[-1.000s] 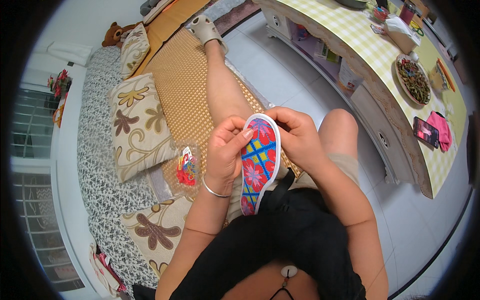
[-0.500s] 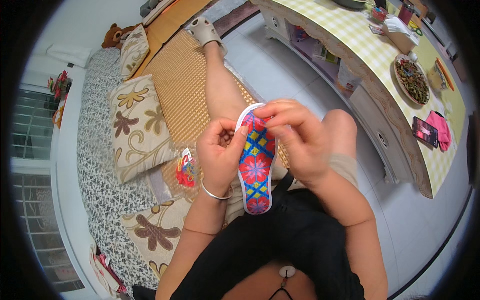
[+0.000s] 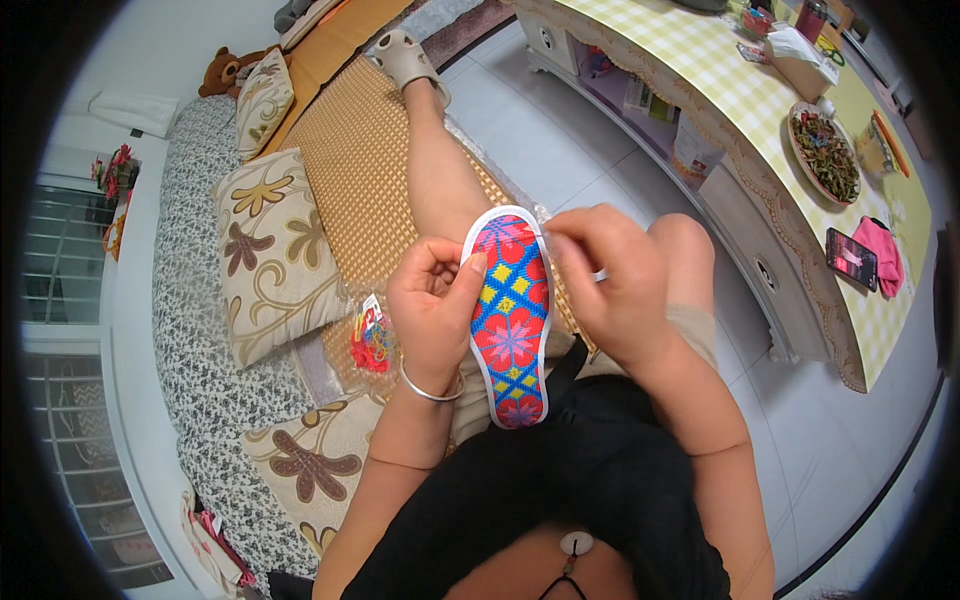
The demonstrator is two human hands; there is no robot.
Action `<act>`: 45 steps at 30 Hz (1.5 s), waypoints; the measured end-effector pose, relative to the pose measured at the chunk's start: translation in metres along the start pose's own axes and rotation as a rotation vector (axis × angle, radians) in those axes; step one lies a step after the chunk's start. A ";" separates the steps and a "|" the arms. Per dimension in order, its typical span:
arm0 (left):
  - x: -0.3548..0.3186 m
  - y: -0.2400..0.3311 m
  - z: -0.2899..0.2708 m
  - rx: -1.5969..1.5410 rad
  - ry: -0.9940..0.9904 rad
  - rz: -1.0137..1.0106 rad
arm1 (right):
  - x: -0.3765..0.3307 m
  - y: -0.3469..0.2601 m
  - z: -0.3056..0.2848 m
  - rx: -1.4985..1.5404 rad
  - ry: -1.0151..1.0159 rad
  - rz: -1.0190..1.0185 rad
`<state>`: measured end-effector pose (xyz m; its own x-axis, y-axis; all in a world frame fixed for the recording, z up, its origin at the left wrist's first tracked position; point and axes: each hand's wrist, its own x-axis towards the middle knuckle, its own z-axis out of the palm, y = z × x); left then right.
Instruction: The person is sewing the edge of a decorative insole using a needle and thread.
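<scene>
An embroidered insole (image 3: 510, 335) with red, blue and yellow patterns and a white rim is held upright over my lap. My left hand (image 3: 432, 305) grips its left edge, thumb on the patterned face and fingers curled behind. Beside the upper right edge, my right hand (image 3: 618, 285) is closed in a pinch. Whatever its fingertips hold is too fine to name. Left of my left wrist lies a clear plastic bag (image 3: 372, 338) with red and other coloured strands in it.
Patterned cushions (image 3: 275, 250) and a woven mat (image 3: 350, 150) cover the seat at left. On the right stands a table with a checked cloth (image 3: 700, 60), bearing a plate of food (image 3: 825, 155), a phone (image 3: 851, 260), a pink cloth (image 3: 880, 255) and a tissue box (image 3: 800, 65).
My right hand has drawn back from the insole's top to the right of its edge, uncovering the upper pattern. The insole has turned a little, its face showing wider.
</scene>
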<state>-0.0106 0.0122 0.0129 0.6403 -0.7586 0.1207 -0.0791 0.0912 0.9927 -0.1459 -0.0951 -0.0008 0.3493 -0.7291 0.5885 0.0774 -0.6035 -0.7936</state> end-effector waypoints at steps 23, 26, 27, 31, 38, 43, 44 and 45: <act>-0.003 -0.005 -0.001 0.424 -0.041 0.412 | 0.000 -0.004 0.014 -0.262 -0.114 -0.305; -0.006 -0.004 0.002 0.480 -0.021 0.455 | -0.003 0.000 0.021 -0.228 -0.089 -0.294; -0.007 -0.004 0.002 0.473 -0.020 0.446 | -0.003 0.001 0.022 -0.212 -0.072 -0.286; -0.007 -0.005 0.002 0.426 0.003 0.417 | -0.005 0.000 0.018 -0.206 -0.001 -0.278; -0.009 -0.001 -0.003 0.088 -0.012 0.218 | 0.008 -0.004 -0.001 -0.164 0.113 -0.260; 0.002 -0.014 -0.009 -0.256 -0.254 0.166 | 0.001 0.009 -0.001 0.951 -0.267 0.808; 0.001 -0.014 -0.006 -0.279 -0.273 0.144 | -0.004 0.007 0.003 1.125 -0.312 0.935; 0.001 -0.015 -0.004 -0.278 -0.274 0.129 | -0.006 0.005 0.005 1.300 -0.357 1.061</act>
<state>-0.0056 0.0130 -0.0015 0.4087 -0.8696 0.2770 0.0877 0.3395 0.9365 -0.1426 -0.0923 -0.0094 0.9057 -0.3947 -0.1550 0.2786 0.8295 -0.4841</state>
